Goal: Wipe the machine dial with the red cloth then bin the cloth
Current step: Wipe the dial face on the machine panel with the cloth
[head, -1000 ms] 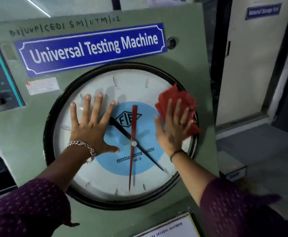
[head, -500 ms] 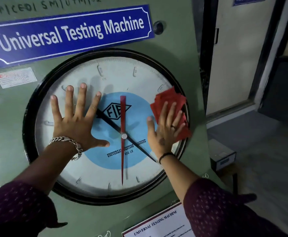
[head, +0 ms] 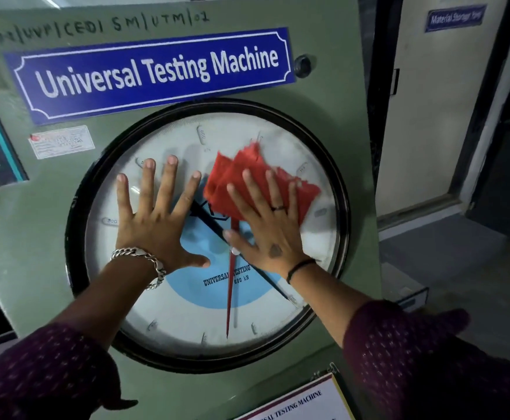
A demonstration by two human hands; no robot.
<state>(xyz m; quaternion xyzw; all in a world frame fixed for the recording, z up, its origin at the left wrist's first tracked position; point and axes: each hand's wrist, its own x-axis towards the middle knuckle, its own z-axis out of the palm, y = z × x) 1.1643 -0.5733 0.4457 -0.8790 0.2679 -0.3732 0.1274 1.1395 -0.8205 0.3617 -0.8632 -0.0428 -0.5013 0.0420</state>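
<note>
We are midway through the wiping step. Our right hand (head: 266,228) lies flat and open, fingers spread, pressing the crumpled red cloth (head: 241,177) against the glass of the large round white dial with a black rim and a light-blue centre (head: 163,304). The cloth sits just above and right of the dial's centre pivot, its folds sticking out past our fingertips toward the upper rim. Our left hand (head: 156,225) is also open and empty, its palm flat on the glass left of that pivot, bracing us.

To do this well, we judge that we should keep the palm firmly on the cloth so it does not slip out from under the fingers, and sweep in overlapping arcs around the pivot out to the rim. The lower half of the dial and the patch under our left hand look like the parts yet to cover, so that hand will need to lift or shift. The long red needle (head: 229,301) and the black needle (head: 214,228) sit behind the glass, so they should be safe. No bin is visible.
</note>
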